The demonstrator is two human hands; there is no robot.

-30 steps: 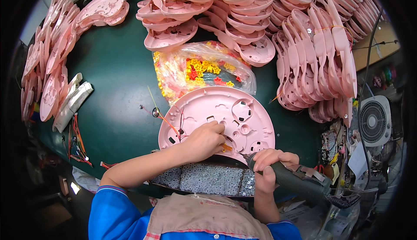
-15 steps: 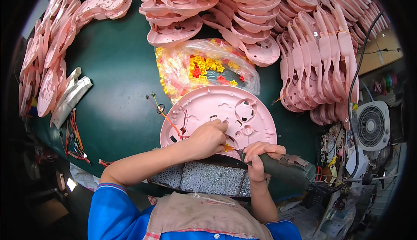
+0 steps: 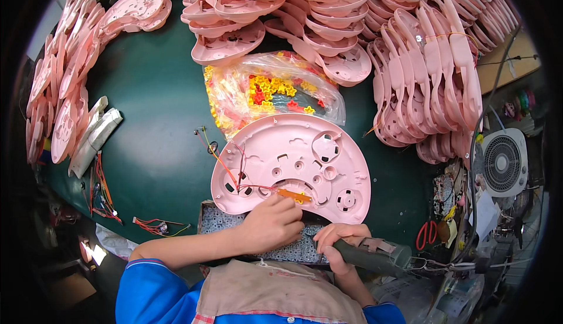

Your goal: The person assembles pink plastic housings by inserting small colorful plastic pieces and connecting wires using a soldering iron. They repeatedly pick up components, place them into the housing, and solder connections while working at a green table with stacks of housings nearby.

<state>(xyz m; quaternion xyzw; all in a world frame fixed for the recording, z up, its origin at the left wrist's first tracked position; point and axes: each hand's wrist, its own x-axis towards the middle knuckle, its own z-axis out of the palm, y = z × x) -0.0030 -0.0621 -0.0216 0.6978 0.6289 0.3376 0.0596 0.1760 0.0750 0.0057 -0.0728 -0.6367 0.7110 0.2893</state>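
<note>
Since the earlier frame, our left hand (image 3: pixel 272 224) and right hand (image 3: pixel 340 241) have withdrawn toward 6 o'clock on the pink shell (image 3: pixel 267 142). We grasp the dark green power driver (image 3: pixel 375 256) with the right fingers; the left fingers are curled (contents, if any, we cannot tell). On the counter (image 3: pixel 152 148), the shell lies at 12 o'clock from our hands, carrying an orange strip (image 3: pixel 293 195).

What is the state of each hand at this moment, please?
Left hand: curled; whether it holds anything cannot be told.
Right hand: closed, holding the dark green power tool.
</note>
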